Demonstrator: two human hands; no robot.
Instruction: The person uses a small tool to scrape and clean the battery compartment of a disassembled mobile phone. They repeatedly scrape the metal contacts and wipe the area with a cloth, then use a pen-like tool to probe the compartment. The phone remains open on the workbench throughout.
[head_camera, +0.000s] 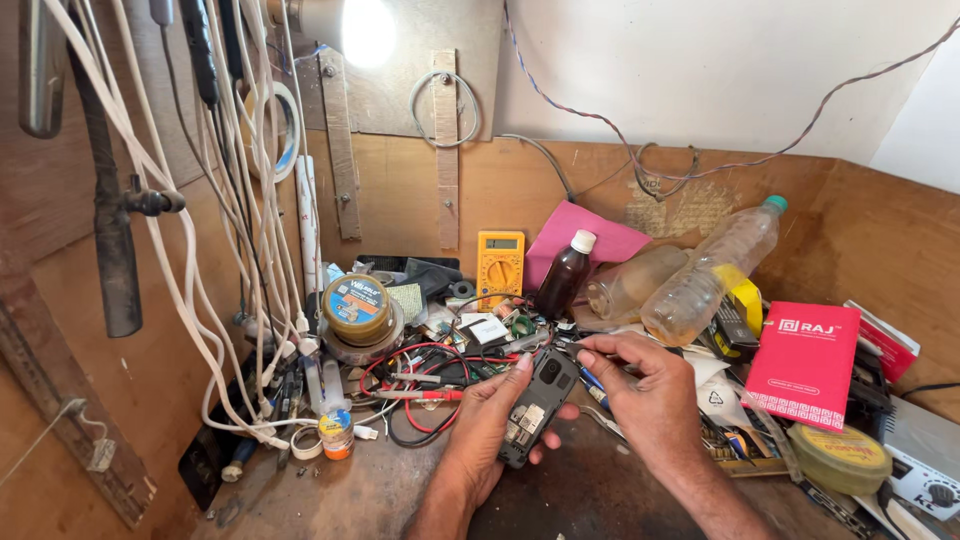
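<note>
Cluttered workbench (600, 495): left hand (490, 425) grips opened phone (537, 405); right hand (650, 395) pinches something hidden.

Matt black plastic phone (535, 405), rough wooden bench (380, 490), glossy plastic bottles (700, 285).

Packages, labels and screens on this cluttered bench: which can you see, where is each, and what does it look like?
Red box: right of the hands, flat rectangle, white print.
Yellow multimeter: propped against the back wall, grey screen, round dial.
Round tin: left of centre, gold rim, blue label.
Brown bottle: beside the multimeter, white cap.
Phone: held in the left hand, back open, pale stickers inside; right hand touches its top.
</note>
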